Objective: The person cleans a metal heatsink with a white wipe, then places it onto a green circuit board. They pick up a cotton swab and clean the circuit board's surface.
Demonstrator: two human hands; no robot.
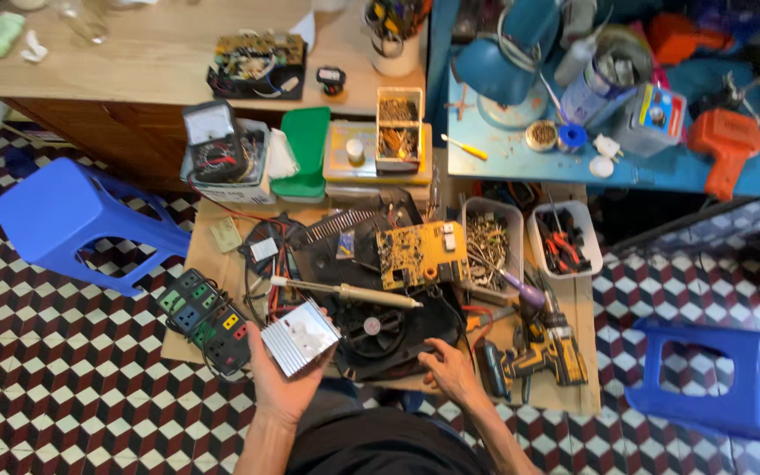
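Note:
My left hand (281,387) is raised palm-up and holds a small silver finned metal block with a white top (301,338). My right hand (450,369) rests on the front rim of a black opened appliance housing with a round fan (380,330). Across the housing lies a soldering iron with a pale handle (349,293). A yellow circuit board (420,254) sits on the housing's far side.
A black power strip with coloured sockets (204,318) lies left. A yellow cordless drill (543,352), trays of screws (489,242) and pliers (563,240), a multimeter (215,141) and a blue lamp (503,66) surround the low board. Blue stools (72,220) (732,378) stand either side.

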